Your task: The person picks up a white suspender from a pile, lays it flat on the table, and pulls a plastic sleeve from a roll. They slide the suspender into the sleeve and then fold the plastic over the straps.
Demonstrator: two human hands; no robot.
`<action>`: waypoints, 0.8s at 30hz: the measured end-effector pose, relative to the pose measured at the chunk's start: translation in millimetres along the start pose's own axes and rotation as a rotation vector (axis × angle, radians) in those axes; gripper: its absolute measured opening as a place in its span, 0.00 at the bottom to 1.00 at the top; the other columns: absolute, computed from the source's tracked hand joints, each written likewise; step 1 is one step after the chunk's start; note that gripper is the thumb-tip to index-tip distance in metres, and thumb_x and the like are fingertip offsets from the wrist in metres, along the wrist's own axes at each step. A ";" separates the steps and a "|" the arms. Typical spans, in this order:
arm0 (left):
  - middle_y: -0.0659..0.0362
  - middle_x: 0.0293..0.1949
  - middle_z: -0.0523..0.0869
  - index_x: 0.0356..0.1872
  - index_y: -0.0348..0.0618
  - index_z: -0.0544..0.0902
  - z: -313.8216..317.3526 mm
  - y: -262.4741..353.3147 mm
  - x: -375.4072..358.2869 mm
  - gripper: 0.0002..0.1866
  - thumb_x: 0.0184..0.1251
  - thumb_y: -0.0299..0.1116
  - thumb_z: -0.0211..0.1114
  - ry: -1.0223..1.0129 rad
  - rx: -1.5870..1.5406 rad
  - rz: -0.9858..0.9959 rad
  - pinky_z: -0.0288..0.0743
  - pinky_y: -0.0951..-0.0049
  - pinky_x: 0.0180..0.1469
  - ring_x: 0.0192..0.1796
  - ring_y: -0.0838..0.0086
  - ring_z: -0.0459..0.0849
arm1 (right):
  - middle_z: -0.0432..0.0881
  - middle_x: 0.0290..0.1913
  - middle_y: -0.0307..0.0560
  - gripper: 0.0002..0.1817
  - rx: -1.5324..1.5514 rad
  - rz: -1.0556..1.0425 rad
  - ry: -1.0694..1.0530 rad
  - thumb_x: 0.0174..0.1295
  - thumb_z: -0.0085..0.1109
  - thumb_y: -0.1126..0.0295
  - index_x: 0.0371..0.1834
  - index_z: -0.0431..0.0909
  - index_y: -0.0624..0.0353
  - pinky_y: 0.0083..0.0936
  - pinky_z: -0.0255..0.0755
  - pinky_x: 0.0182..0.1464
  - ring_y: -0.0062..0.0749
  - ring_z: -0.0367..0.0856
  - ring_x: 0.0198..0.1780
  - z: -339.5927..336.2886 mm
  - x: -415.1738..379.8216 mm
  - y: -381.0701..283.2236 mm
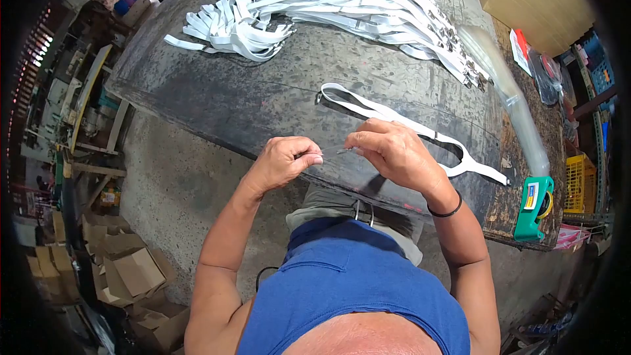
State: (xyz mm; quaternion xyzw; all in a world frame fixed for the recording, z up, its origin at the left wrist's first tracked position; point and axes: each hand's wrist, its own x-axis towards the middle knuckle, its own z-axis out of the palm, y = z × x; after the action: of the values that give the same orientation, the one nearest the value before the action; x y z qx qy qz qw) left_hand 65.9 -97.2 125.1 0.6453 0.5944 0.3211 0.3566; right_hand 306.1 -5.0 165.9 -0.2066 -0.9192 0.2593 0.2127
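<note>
My left hand (289, 161) is closed in a pinch over the table's front edge, thumb against forefinger; what it holds is too small to make out. Facing it, my right hand (394, 151) pinches a small dark piece (343, 151) that sticks out toward the left fingertips. Just beyond and beside my right hand, a white strap (407, 123) lies on the table, with a loop at its far left end, dark sliders along it and a forked part at the right. Part of this strap is hidden behind my right hand.
A big bundle of white straps (355, 0) with metal clips lies across the back of the dark table (217, 102). Along the right side are a clear plastic sleeve (519, 118) and a green tape dispenser (531, 213). Cardboard boxes (135, 273) lie on the floor at left.
</note>
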 end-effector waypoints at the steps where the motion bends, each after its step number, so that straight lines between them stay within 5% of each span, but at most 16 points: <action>1: 0.58 0.30 0.88 0.35 0.37 0.86 -0.9 -0.2 1.3 0.07 0.62 0.31 0.70 -0.043 0.025 -0.001 0.78 0.72 0.38 0.34 0.78 0.85 | 0.83 0.39 0.45 0.09 0.011 0.005 -0.061 0.60 0.63 0.76 0.43 0.84 0.58 0.36 0.74 0.44 0.41 0.82 0.43 -0.7 0.7 -0.1; 7: 0.59 0.33 0.88 0.44 0.34 0.86 -8.0 -9.7 8.4 0.12 0.67 0.33 0.68 -0.409 -0.371 -0.192 0.81 0.74 0.44 0.38 0.78 0.85 | 0.82 0.37 0.51 0.10 0.131 -0.012 -0.043 0.59 0.61 0.77 0.44 0.82 0.59 0.39 0.75 0.42 0.49 0.83 0.41 3.1 1.6 6.9; 14: 0.60 0.34 0.88 0.50 0.37 0.84 -10.8 3.5 17.3 0.15 0.67 0.34 0.67 -0.531 -0.498 -0.300 0.80 0.76 0.43 0.39 0.79 0.85 | 0.84 0.39 0.52 0.14 0.342 0.156 -0.102 0.57 0.63 0.77 0.47 0.77 0.60 0.36 0.75 0.44 0.46 0.84 0.44 -2.8 5.9 9.7; 16: 0.61 0.36 0.86 0.54 0.35 0.82 -12.1 3.6 20.2 0.18 0.69 0.35 0.65 -0.591 -0.381 -0.299 0.81 0.73 0.45 0.38 0.78 0.84 | 0.82 0.40 0.46 0.13 0.343 0.179 -0.172 0.58 0.65 0.79 0.46 0.76 0.63 0.30 0.77 0.48 0.34 0.83 0.45 -4.2 7.0 11.1; 24: 0.61 0.34 0.88 0.46 0.36 0.84 -3.0 -17.7 19.1 0.11 0.69 0.32 0.66 -0.459 -0.547 -0.256 0.78 0.77 0.40 0.36 0.80 0.85 | 0.82 0.39 0.41 0.13 0.483 0.128 -0.118 0.60 0.64 0.79 0.48 0.80 0.62 0.26 0.74 0.42 0.25 0.79 0.40 -11.6 1.5 19.6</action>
State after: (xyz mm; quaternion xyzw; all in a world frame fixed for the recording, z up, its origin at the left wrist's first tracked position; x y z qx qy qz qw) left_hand 55.6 -77.2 111.6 0.5018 0.4675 0.2679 0.6767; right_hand 315.9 15.5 164.3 -0.1922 -0.8264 0.4960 0.1848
